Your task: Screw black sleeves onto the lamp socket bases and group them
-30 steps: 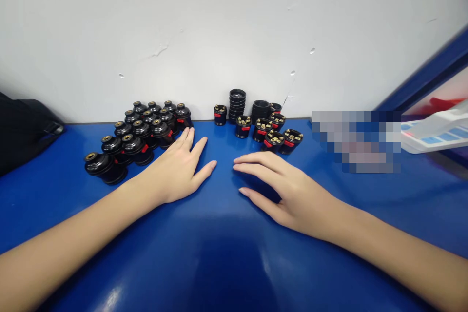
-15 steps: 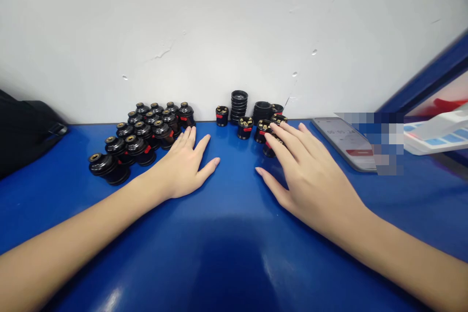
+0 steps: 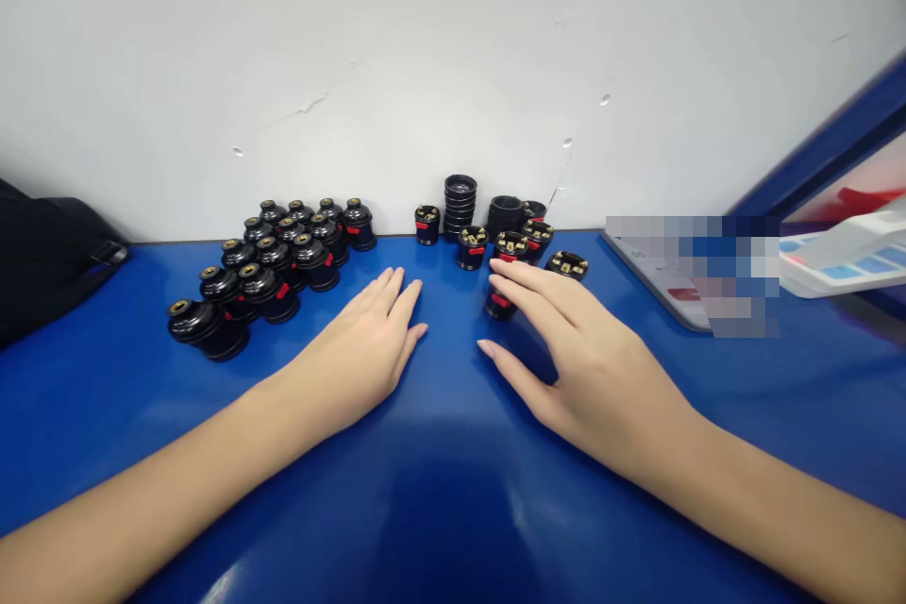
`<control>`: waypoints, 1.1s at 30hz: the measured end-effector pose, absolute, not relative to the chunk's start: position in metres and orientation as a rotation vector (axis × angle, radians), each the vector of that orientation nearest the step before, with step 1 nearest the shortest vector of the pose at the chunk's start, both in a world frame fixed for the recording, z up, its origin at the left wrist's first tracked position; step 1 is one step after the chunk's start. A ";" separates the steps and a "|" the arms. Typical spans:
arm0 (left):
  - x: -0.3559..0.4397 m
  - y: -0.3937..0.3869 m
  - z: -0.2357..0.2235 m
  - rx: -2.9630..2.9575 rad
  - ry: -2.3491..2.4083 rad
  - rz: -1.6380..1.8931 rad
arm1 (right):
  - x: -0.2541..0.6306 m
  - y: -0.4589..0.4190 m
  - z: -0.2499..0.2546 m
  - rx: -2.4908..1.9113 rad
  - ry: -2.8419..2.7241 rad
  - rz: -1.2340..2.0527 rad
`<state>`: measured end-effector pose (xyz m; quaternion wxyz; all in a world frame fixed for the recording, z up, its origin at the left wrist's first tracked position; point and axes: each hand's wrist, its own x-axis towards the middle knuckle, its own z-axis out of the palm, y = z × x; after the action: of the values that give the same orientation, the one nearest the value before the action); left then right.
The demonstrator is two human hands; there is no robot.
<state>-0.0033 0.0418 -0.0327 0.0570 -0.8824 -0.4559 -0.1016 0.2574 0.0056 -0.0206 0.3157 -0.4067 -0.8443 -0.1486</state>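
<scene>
My left hand (image 3: 368, 340) lies flat near the blue table, fingers stretched out, holding nothing. To its left stand several assembled black lamp holders (image 3: 316, 262) with brass-centred caps, some showing red switch pieces. My right hand (image 3: 587, 340) is open, its fingers extended over a lamp socket core (image 3: 500, 304) with a red switch; the fingers partly hide it, and I cannot tell whether they touch it. Beyond those fingers are more socket cores with brass terminals, among them one core (image 3: 472, 247) at centre and another core (image 3: 568, 264) just behind the hand.
A stack of black threaded rings (image 3: 461, 206) and a shorter ring stack (image 3: 505, 213) stand by the white wall (image 3: 425, 66). At right lie a phone (image 3: 655, 278), partly blurred out, and a white-and-blue object (image 3: 849, 255). A black bag (image 3: 49, 255) sits at far left.
My left hand has drawn away from the lamp holders, rightward and nearer, its thumb closer in. My right hand has shifted slightly left and nearer; a socket core by its fingers now sits further left.
</scene>
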 end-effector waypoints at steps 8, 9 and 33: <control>-0.009 0.029 -0.035 -2.713 -1.280 -0.587 | 0.254 0.001 -0.019 -0.997 -2.177 -0.125; -0.009 0.028 -0.033 -2.723 -1.266 -0.601 | 0.254 0.002 -0.019 -0.993 -2.169 -0.109; 0.000 0.018 -0.017 -2.821 -0.986 -0.923 | 0.277 0.077 0.027 -1.134 -2.281 -0.290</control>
<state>-0.0003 0.0183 -0.0169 0.0071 -0.9019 -0.3154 -0.2950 0.2768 0.0774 0.0274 0.2848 -0.4240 -0.8529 -0.1085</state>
